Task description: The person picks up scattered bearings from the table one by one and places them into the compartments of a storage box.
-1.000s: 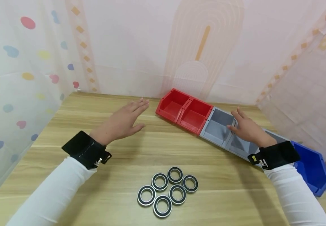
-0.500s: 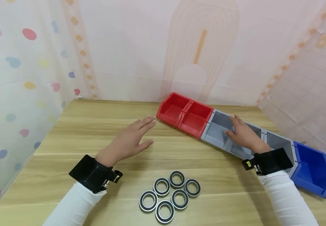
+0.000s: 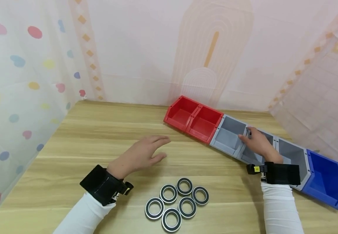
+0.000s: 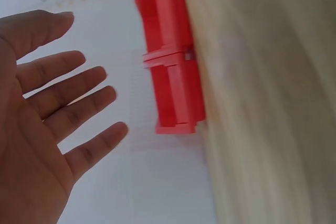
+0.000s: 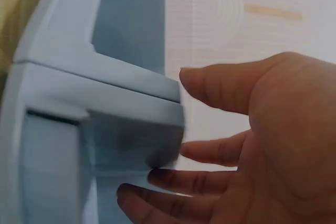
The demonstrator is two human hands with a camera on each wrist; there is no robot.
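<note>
Grey plastic bin [image 3: 230,138] under loose right hand [image 3: 258,144]; left hand [image 3: 141,156] flat, fingers spread.

Six black rings [image 3: 177,202] on table [image 3: 98,136]. Two red bins [image 3: 193,118], three grey bins [image 3: 228,136], one blue bin [image 3: 327,177]. Two hands, left hand [image 3: 141,156] and right hand [image 3: 258,144].

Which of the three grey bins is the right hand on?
The middle grey plastic bin: the right hand lies over it, fingers at its back wall. The two grey bins flanking it are untouched.
</note>
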